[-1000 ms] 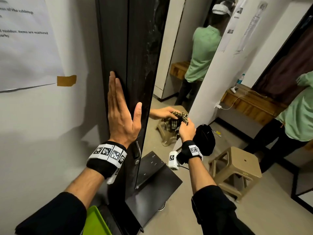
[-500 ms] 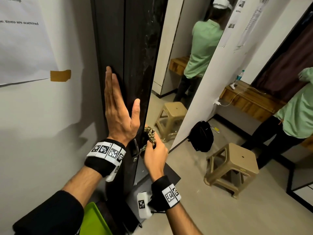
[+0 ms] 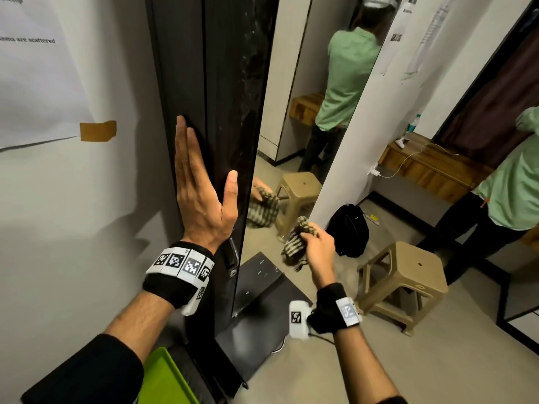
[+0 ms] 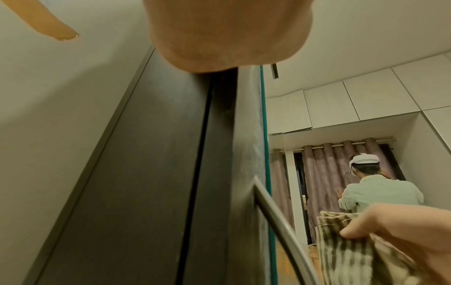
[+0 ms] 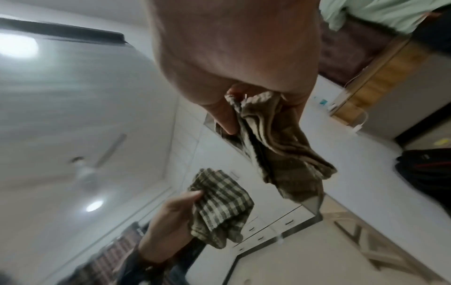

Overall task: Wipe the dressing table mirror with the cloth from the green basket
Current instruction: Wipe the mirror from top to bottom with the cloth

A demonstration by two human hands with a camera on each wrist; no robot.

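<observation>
Since half a second ago the right hand [image 3: 318,246] has drawn the checked cloth [image 3: 294,246] back off the mirror [image 3: 306,112], fingers bunched round it. The left hand [image 3: 201,193] stays flat, fingers straight, against the dark frame [image 3: 180,68]. What the green basket [image 3: 166,377] holds cannot be seen.

Grey-white walls, taped paper sheet [image 3: 35,77] at left. Beige floor [image 3: 437,368] with tan plastic stool [image 3: 408,275], black backpack [image 3: 350,228]. Wooden ledge [image 3: 431,167] along far wall.

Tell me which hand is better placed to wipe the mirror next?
Right. The right hand already grips the cloth beside the mirror; the left hand lies flat on the dark panel.
</observation>
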